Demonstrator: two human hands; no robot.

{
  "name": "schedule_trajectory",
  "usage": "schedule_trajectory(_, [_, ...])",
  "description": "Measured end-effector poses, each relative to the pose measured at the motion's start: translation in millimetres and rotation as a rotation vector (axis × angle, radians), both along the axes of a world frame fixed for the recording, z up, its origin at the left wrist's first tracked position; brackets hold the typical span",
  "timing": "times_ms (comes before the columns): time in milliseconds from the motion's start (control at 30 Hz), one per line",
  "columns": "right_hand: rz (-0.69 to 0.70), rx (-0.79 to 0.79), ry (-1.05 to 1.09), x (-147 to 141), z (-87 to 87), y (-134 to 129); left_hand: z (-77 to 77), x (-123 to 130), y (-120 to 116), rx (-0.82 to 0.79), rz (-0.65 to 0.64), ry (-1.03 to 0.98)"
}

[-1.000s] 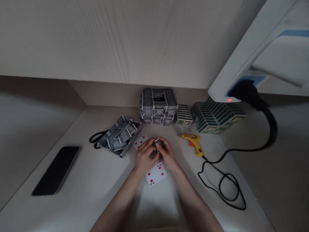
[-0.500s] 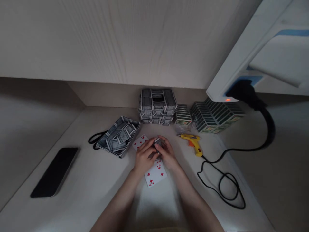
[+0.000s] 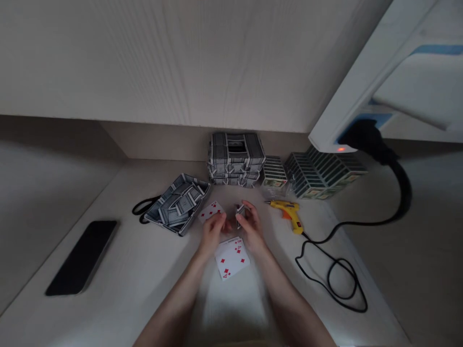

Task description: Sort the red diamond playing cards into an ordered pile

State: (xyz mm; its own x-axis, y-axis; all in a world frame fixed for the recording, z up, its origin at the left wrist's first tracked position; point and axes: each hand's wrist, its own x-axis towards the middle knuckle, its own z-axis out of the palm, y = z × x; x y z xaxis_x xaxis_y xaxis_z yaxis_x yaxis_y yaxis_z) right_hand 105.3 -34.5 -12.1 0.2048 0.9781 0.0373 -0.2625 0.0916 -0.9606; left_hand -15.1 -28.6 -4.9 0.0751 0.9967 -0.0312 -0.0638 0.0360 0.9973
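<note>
My right hand [image 3: 251,229] holds a small folded playing card [image 3: 240,210] upright between thumb and fingers, its patterned back and white edges showing. To its left, my left hand [image 3: 211,233] is apart from that folded card, fingers loosely curled and thumb a little away from them; I see nothing held in it. Just beyond the left hand lies a face-up diamond card [image 3: 209,210], partly covered by the fingers. Nearer to me, between my wrists, a small pile of face-up diamond cards [image 3: 232,259] rests on the table.
At left stand an open tray [image 3: 183,230] made of folded cards, with loose cards inside, and a black phone [image 3: 82,258]. Behind are a card-built box [image 3: 237,156] and card stacks [image 3: 318,176]. A yellow glue gun [image 3: 289,212] trails a black cord [image 3: 331,284] at right.
My left hand has drawn back from the folded card and moved slightly left. The right hand keeps the folded card. More of the near card pile shows.
</note>
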Motion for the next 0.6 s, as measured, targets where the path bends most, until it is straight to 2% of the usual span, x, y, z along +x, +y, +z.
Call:
schedule_trajectory(100, [0.055, 0.016, 0.030, -1.1, -0.3, -0.5, 0.3, 1.3, 3.1, -0.246, -0.150, -0.192])
schedule_trajectory(200, [0.075, 0.032, -0.004, -1.7, -0.5, -0.4, 0.4, 1.1, 3.9, -0.369, -0.240, -0.254])
schedule_trajectory(433, [0.110, 0.047, -0.028, -1.5, -1.1, 1.4, 0.3, -2.7, 4.4, -0.394, -0.306, -0.313])
schedule_trajectory(600, [0.079, 0.020, -0.029, -1.2, -4.4, 3.3, 0.2, -1.5, 5.9, -0.373, -0.233, -0.365])
